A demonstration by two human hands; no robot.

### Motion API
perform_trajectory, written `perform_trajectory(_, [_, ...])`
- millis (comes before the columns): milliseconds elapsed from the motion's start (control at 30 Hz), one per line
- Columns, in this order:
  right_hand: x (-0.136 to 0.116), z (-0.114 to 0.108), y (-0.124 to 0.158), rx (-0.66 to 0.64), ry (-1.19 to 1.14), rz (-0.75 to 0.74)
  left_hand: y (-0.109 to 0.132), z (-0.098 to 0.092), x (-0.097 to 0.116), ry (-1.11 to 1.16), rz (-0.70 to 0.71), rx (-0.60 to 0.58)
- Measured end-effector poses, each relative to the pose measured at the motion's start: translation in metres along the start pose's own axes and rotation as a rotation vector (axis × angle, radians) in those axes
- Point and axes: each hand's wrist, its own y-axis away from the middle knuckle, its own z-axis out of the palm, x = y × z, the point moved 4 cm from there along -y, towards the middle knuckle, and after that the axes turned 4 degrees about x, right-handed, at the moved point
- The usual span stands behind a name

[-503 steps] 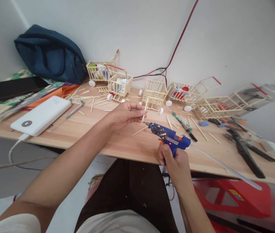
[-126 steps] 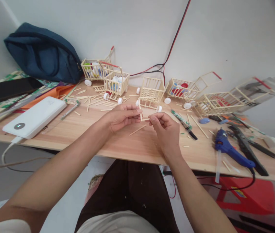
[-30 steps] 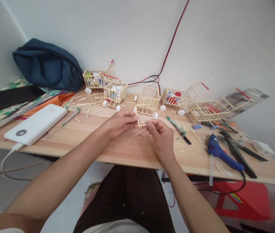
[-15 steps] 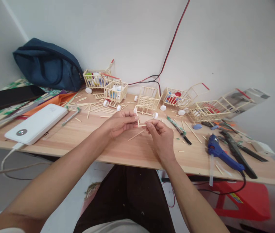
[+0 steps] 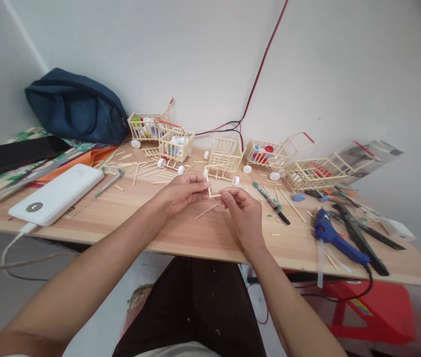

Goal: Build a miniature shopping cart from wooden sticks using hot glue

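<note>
Over the middle of the table, my left hand (image 5: 184, 192) pinches a short wooden stick (image 5: 208, 184) held roughly upright. My right hand (image 5: 243, 210) grips a second wooden stick (image 5: 215, 196) lying nearly level, its end meeting the foot of the first in an L shape. Whether the two sticks are glued, I cannot tell. Just behind my fingers stands a miniature shopping cart (image 5: 225, 157) of sticks with white wheels. A loose stick (image 5: 206, 211) rests on the table below my hands.
More stick carts (image 5: 176, 146) with small coloured items stand along the wall. A blue glue gun (image 5: 331, 233), black-handled tools (image 5: 362, 243) and a craft knife (image 5: 272, 203) lie right. At left are a white power bank (image 5: 56, 194), a phone (image 5: 19, 153) and a blue bag (image 5: 78, 106).
The view has shifted slightly, so the table things sit a little differently in frame. My hands keep the same two sticks in the L shape.
</note>
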Motion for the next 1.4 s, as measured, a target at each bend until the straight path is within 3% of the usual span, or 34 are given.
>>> perform_trajectory(1400, [0.0036, 0.0042, -0.003, -0.017, -0.043, 0.065, 0.0024, 0.0017, 0.0003, 0.018, -0.003, 0.062])
